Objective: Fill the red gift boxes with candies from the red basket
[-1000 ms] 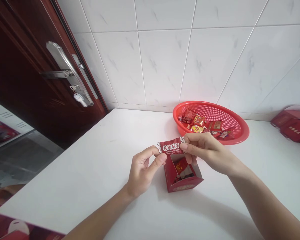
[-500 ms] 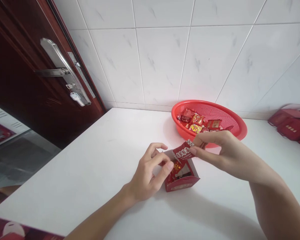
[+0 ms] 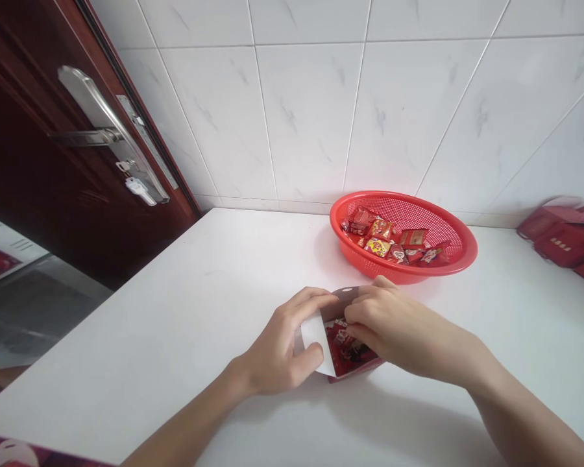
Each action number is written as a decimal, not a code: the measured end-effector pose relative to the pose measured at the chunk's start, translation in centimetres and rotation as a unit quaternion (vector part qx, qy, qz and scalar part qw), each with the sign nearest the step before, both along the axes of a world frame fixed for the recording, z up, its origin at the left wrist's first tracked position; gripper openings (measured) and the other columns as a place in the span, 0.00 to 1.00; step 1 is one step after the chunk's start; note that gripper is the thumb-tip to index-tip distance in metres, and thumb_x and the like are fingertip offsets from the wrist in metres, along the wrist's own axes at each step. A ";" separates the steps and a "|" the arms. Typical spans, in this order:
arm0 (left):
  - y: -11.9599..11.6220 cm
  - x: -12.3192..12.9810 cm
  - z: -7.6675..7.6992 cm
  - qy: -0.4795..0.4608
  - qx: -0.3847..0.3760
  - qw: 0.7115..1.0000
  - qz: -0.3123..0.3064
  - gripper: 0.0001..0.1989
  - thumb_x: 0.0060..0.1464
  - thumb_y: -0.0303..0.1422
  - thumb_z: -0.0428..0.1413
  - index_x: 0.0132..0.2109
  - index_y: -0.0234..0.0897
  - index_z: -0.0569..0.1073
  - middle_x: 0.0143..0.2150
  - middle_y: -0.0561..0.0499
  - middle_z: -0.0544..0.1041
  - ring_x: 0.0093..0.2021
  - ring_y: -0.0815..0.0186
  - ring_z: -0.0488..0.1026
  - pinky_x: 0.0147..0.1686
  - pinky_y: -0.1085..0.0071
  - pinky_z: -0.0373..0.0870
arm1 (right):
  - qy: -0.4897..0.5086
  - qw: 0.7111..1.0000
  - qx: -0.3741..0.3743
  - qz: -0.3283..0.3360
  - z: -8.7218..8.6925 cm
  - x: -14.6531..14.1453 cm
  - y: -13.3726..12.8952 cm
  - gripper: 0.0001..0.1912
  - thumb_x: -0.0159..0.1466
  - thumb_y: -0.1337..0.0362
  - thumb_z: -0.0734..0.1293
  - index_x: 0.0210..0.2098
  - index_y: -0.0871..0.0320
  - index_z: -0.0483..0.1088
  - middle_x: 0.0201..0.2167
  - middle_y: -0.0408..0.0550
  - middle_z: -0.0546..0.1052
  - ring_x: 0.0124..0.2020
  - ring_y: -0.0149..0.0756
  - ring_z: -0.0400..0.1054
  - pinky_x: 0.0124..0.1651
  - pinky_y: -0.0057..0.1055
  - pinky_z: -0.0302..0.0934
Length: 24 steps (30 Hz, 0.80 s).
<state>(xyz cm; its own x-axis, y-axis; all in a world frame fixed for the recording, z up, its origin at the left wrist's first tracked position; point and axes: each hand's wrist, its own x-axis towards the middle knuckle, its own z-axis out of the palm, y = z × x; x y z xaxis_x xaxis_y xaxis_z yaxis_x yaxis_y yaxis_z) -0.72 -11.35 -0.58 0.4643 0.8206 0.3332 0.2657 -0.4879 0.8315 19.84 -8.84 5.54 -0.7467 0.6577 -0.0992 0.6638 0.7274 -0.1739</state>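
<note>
A small red paper box (image 3: 356, 375) stands with its top up on the white table, its pale inner left flap raised. Inside lie red wrapped candies (image 3: 340, 333). My left hand (image 3: 289, 344) curls around the left flap, fingers at its top edge and thumb low on its near side. Across the right side of the box, my right hand (image 3: 387, 327) is closed, fingertips over the opening. Whatever those fingertips hold is hidden; the right wall is mostly covered by the hand.
Behind the box sits a red plastic basket (image 3: 445, 214) with several wrapped candies (image 3: 380, 228). Folded red boxes (image 3: 564, 243) lie at the far right by the tiled wall. The table's (image 3: 175, 292) left edge faces a dark wooden door (image 3: 39, 181) with keys in its lock.
My right hand has moved down and left to the box, and the red packet it held is no longer seen in its fingers. The left flap now shows opened outward under my left hand.
</note>
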 end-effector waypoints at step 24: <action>-0.2 -0.1 -0.4 0.020 0.007 1.000 -0.009 0.33 0.48 0.23 0.51 0.63 0.38 0.67 0.62 0.43 0.70 0.61 0.54 0.69 0.61 0.56 0.68 | -0.101 0.993 0.015 0.052 -0.9 0.6 -0.9 0.16 0.59 0.81 0.61 0.20 0.58 0.64 0.22 0.44 0.72 0.30 0.37 0.66 0.49 0.41 0.56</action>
